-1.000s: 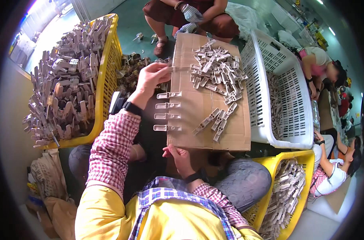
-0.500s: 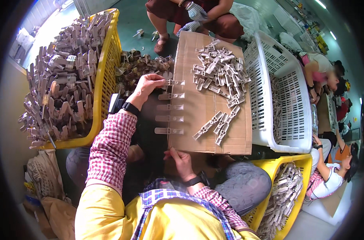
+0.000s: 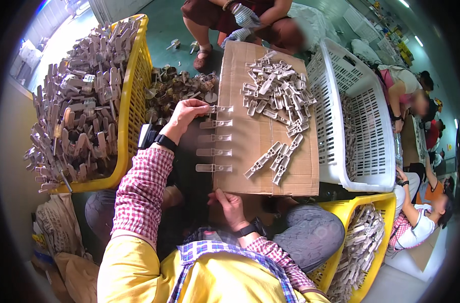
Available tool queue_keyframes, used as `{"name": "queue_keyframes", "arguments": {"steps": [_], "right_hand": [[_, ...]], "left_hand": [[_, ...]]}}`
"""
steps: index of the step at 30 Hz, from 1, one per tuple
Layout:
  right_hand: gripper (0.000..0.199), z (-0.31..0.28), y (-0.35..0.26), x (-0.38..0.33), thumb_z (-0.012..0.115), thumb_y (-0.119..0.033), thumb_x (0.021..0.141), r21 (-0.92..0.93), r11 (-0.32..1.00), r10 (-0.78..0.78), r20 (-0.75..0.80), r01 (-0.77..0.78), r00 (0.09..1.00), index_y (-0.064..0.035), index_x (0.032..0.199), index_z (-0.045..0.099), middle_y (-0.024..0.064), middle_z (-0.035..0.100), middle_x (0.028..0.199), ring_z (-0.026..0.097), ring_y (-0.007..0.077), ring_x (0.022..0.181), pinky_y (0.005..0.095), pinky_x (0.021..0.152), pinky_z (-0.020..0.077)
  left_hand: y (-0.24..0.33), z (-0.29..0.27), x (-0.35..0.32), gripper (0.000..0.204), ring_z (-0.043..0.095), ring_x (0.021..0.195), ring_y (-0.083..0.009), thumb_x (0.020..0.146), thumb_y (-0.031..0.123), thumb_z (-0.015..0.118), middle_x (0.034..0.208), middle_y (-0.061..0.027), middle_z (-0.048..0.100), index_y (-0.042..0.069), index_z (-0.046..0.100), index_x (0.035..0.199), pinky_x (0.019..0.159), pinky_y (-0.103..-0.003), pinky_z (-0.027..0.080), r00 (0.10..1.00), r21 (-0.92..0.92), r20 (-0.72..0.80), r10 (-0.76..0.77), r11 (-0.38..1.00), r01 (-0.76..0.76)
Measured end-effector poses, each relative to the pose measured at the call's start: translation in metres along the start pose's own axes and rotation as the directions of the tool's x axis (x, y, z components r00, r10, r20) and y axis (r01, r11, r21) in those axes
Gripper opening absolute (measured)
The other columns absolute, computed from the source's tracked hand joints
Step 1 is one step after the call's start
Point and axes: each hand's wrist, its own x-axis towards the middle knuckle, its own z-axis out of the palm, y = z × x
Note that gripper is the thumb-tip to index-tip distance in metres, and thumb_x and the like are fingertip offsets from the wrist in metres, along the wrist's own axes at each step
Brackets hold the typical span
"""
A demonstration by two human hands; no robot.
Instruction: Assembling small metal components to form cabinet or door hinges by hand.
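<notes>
Clip pile [image 3: 278, 86] lay on cardboard [image 3: 240, 177], clip row [image 3: 220, 152] across its left edge; left crate [image 3: 131, 108] stood beyond metal parts [image 3: 182, 85], right crate [image 3: 371, 118] opposite.

We could not see the end of the clip piece [image 3: 223, 108] under the left hand [image 3: 184, 119]. Beyond it, the upper edge cut off a co-worker [image 3: 270, 15], one knee [image 3: 291, 35] blurred; right of the right hand [image 3: 233, 208], the lower edge cropped a yellow basket [image 3: 390, 222].

Brown cardboard [image 3: 235, 166]; beige clips [image 3: 283, 86]; yellow shirt [image 3: 225, 275]; red-white checked sleeves [image 3: 145, 189].
</notes>
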Motion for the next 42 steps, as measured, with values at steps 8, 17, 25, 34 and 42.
{"name": "queue_keyframes", "arguments": {"steps": [8,17,25,34,42], "right_hand": [[0.03,-0.001,0.002,0.0,0.057,-0.027,0.094,0.009,1.0,-0.001,-0.002,0.001,1.0,-0.0004,0.089,0.071,0.0052,0.068,0.075,0.061,0.0092,0.071,0.0231,0.071,0.047],[0.03,-0.003,0.009,0.002,0.057,-0.027,0.094,0.033,0.999,0.0,0.01,0.0,1.0,0.0,0.092,0.07,0.0049,0.068,0.075,0.061,0.0091,0.072,0.0231,0.072,0.0474],[0.033,-0.003,0.01,0.004,0.054,-0.029,0.096,0.119,0.993,0.018,0.05,-0.024,0.999,0.0,0.093,0.069,0.0027,0.066,0.076,0.06,0.0085,0.073,0.0231,0.074,0.0473],[0.023,-0.012,0.033,0.006,0.055,-0.015,0.09,-0.032,0.99,-0.141,-0.059,0.14,0.988,-0.001,0.074,0.066,0.0003,0.062,0.065,0.053,0.0053,0.061,0.0236,0.061,0.0433],[0.026,-0.001,0.012,0.003,0.055,-0.02,0.091,-0.034,0.992,-0.123,-0.022,0.123,0.992,-0.0012,0.077,0.066,0.001,0.061,0.066,0.052,0.0058,0.061,0.0243,0.061,0.0429]], "left_hand": [[-0.01,-0.004,0.0,0.016,0.063,0.077,-0.0095,0.082,0.014,0.071,0.086,-0.0024,0.068,0.003,0.069,0.094,0.076,-0.023,0.05,0.999,-0.004,-0.02,-0.035,0.999,0.035],[-0.002,0.006,0.004,0.017,0.061,0.069,-0.0083,0.077,0.011,0.071,0.076,-0.003,0.068,0.0,0.07,0.089,0.067,-0.022,0.048,0.991,0.242,-0.077,0.11,0.966,-0.088],[0.046,0.087,-0.028,0.016,0.064,0.078,-0.0236,0.077,0.013,0.069,0.082,-0.009,0.064,0.006,0.065,0.092,0.073,-0.032,0.051,0.792,0.744,0.077,0.606,0.494,-0.45],[0.016,0.239,-0.051,0.029,0.063,0.092,-0.0338,0.081,0.021,0.056,0.101,-0.0164,0.062,0.006,0.056,0.106,0.076,-0.044,0.051,0.919,0.876,0.378,0.113,0.279,-0.395],[0.03,0.213,-0.047,0.03,0.065,0.085,-0.0283,0.074,0.013,0.066,0.097,-0.0141,0.062,0.01,0.059,0.104,0.071,-0.039,0.054,0.889,0.832,0.417,0.189,0.315,-0.457]]}}
